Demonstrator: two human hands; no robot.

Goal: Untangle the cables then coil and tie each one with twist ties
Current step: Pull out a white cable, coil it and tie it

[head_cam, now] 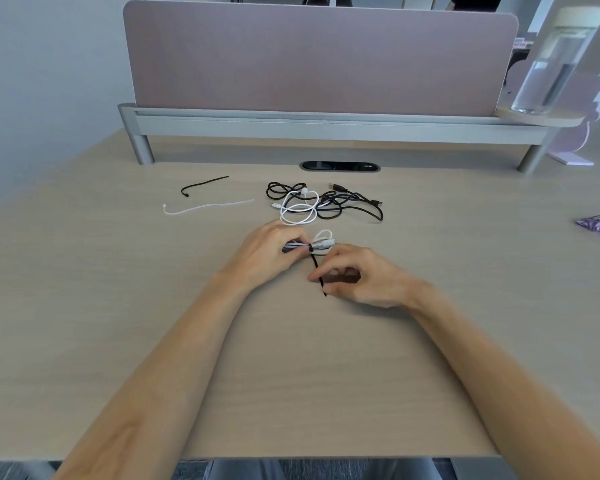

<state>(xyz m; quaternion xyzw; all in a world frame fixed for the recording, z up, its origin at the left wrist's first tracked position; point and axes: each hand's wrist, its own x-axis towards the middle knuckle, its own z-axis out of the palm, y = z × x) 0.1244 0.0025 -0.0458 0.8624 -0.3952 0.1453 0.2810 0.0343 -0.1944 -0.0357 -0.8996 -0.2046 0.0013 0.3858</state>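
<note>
My left hand grips a small coiled white cable just above the desk, near the middle. A black twist tie wraps round the coil's waist, and its free end runs down into my right hand, which pinches it. Behind them a black cable and another white cable lie tangled together. Two spare ties lie at the left: a black tie and a white tie.
A pink divider panel on a grey rail closes the back of the desk. A clear water bottle stands on a small shelf at the back right. A purple wrapper lies at the right edge. A cable grommet sits behind the tangle.
</note>
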